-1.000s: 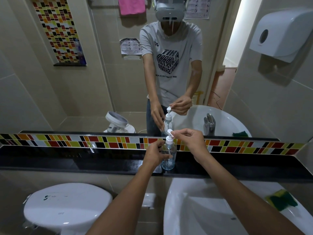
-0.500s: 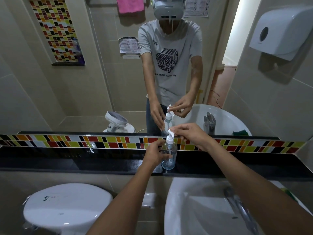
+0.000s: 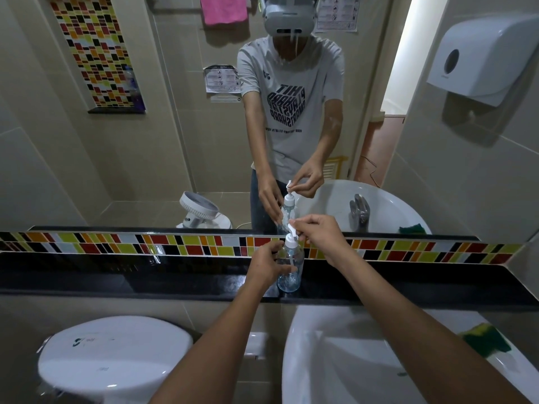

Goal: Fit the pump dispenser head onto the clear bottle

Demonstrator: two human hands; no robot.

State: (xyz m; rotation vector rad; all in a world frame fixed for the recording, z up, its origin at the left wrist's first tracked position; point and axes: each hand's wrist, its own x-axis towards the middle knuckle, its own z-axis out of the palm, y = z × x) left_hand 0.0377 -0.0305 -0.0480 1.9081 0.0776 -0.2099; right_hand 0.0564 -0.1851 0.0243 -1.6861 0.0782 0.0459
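A clear bottle stands upright on the black ledge below the mirror. A white pump dispenser head sits on its neck, with its thin tube running down inside the bottle. My left hand wraps the bottle's left side and grips it. My right hand pinches the pump's nozzle top from the right with thumb and fingertips. The mirror above repeats both hands and the bottle.
A white sink basin lies below the ledge on the right, with a green and yellow sponge on its rim. A white toilet lid is at lower left. A paper dispenser hangs on the right wall.
My right hand has shifted its fingers on the pump top, from over it to pinching it from the right. The left hand stays on the bottle, which stands in the same spot.
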